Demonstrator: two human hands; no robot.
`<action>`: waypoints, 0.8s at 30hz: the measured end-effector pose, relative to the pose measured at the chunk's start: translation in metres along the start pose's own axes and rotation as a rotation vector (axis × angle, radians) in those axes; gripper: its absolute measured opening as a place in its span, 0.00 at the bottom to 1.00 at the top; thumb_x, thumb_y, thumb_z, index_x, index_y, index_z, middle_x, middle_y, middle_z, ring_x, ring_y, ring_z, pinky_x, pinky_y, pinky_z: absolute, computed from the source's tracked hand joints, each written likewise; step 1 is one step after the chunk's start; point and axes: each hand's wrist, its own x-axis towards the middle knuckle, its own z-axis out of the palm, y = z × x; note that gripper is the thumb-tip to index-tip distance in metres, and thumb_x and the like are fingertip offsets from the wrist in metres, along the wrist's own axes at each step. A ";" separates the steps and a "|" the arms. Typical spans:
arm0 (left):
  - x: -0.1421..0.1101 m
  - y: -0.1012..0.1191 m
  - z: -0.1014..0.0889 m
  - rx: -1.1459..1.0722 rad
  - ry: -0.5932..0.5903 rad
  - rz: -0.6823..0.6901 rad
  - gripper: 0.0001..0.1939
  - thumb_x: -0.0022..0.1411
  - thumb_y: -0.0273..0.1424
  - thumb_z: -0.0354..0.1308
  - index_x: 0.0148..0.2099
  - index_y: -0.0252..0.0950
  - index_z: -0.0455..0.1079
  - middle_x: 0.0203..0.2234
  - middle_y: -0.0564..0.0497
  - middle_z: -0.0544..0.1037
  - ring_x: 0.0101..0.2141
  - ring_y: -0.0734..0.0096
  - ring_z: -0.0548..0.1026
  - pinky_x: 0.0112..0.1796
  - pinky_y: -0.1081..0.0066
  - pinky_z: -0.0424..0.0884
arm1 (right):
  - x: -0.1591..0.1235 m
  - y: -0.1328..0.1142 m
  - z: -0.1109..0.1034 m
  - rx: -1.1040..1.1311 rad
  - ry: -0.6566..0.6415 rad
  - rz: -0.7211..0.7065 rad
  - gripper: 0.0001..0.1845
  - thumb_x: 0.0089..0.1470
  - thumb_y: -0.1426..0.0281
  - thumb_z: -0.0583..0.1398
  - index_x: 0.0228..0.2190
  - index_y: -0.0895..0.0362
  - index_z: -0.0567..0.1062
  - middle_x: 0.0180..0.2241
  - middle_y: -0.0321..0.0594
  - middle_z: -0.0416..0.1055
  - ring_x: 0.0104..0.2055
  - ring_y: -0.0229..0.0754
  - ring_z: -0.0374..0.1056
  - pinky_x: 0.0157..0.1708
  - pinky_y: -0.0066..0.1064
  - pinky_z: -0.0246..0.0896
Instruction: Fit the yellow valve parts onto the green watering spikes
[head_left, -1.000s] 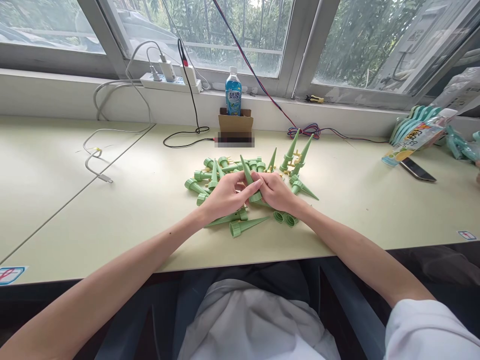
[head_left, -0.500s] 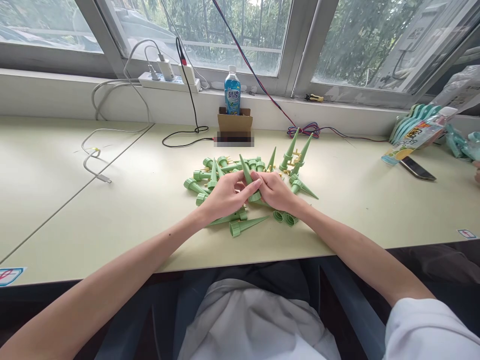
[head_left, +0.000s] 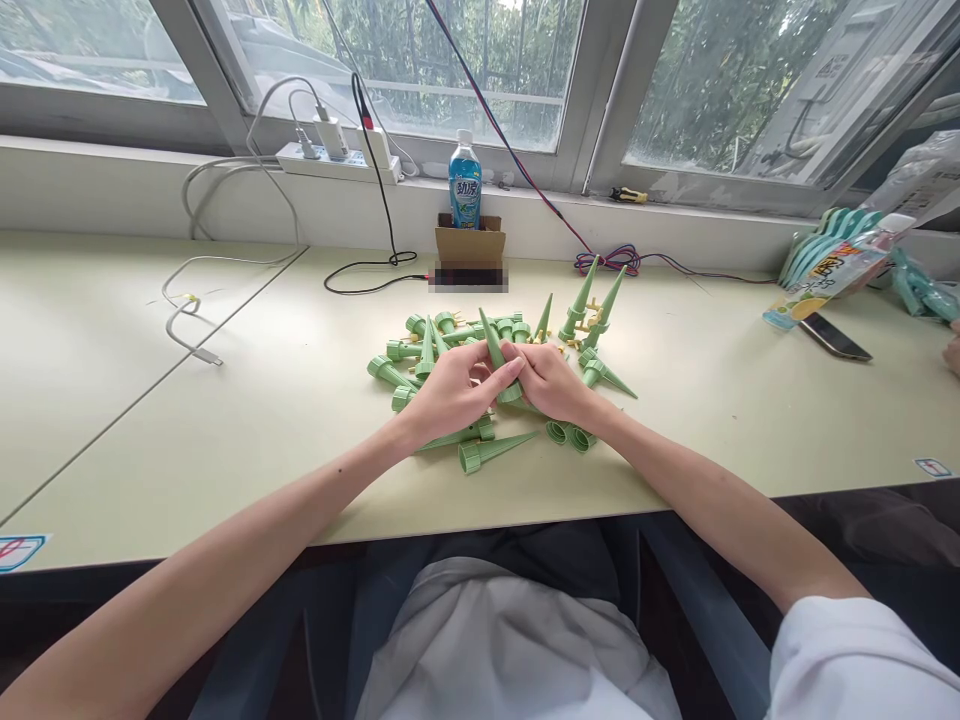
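My left hand [head_left: 450, 395] and my right hand [head_left: 551, 383] meet over a pile of green plastic cone spikes [head_left: 427, 350] on the pale table [head_left: 247, 420]. Together they grip one green cone spike [head_left: 495, 350], its tip pointing up and away. My right hand's fingers close round its wide base, and my left hand's fingers pinch it from the left. Two spikes [head_left: 491, 450] lie just in front of my hands. Some spikes [head_left: 589, 290] stand upright behind, with small yellow parts among them.
A drink bottle [head_left: 465, 185] stands in a small cardboard box [head_left: 470, 245] by the window. Cables [head_left: 225, 260] and a power strip [head_left: 337, 160] lie at the back left. At the right are a phone [head_left: 834, 338], a snack bag [head_left: 840, 275] and another person's hand [head_left: 954, 352].
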 end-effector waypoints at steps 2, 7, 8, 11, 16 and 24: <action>0.000 -0.001 0.000 0.001 0.001 -0.003 0.22 0.63 0.51 0.58 0.41 0.35 0.72 0.26 0.51 0.74 0.24 0.70 0.75 0.22 0.72 0.71 | 0.000 0.000 0.000 0.003 0.000 -0.004 0.31 0.68 0.48 0.46 0.21 0.55 0.61 0.14 0.31 0.58 0.21 0.34 0.59 0.23 0.26 0.52; 0.000 -0.003 0.002 -0.002 0.012 0.007 0.21 0.63 0.50 0.58 0.40 0.35 0.71 0.27 0.50 0.74 0.24 0.70 0.74 0.23 0.72 0.72 | 0.000 0.001 0.001 -0.007 0.015 0.007 0.31 0.67 0.48 0.46 0.21 0.55 0.60 0.16 0.32 0.61 0.20 0.33 0.57 0.23 0.26 0.50; -0.001 -0.003 0.002 -0.003 0.014 0.010 0.21 0.63 0.50 0.58 0.40 0.35 0.71 0.27 0.50 0.74 0.24 0.70 0.74 0.23 0.72 0.72 | 0.000 0.002 0.001 -0.007 0.015 0.011 0.31 0.67 0.47 0.46 0.21 0.56 0.60 0.16 0.32 0.61 0.20 0.33 0.56 0.23 0.26 0.50; -0.001 -0.003 0.002 -0.005 0.016 0.013 0.21 0.64 0.50 0.58 0.40 0.35 0.71 0.27 0.50 0.74 0.25 0.70 0.74 0.23 0.72 0.72 | 0.000 0.002 0.001 -0.003 0.015 0.011 0.31 0.67 0.47 0.46 0.21 0.56 0.61 0.17 0.32 0.62 0.21 0.33 0.56 0.23 0.26 0.50; 0.000 -0.002 0.002 -0.012 0.021 0.010 0.21 0.63 0.50 0.58 0.39 0.35 0.71 0.28 0.50 0.75 0.24 0.70 0.75 0.23 0.72 0.73 | 0.000 0.001 0.000 0.006 0.007 0.010 0.32 0.67 0.47 0.46 0.21 0.56 0.61 0.17 0.33 0.63 0.21 0.34 0.58 0.23 0.26 0.51; 0.000 -0.003 0.003 0.006 0.030 0.028 0.20 0.64 0.49 0.57 0.40 0.35 0.70 0.26 0.51 0.73 0.23 0.71 0.73 0.22 0.72 0.71 | 0.000 0.002 0.000 0.019 0.011 0.032 0.32 0.67 0.46 0.46 0.21 0.56 0.63 0.16 0.33 0.62 0.20 0.33 0.57 0.23 0.26 0.53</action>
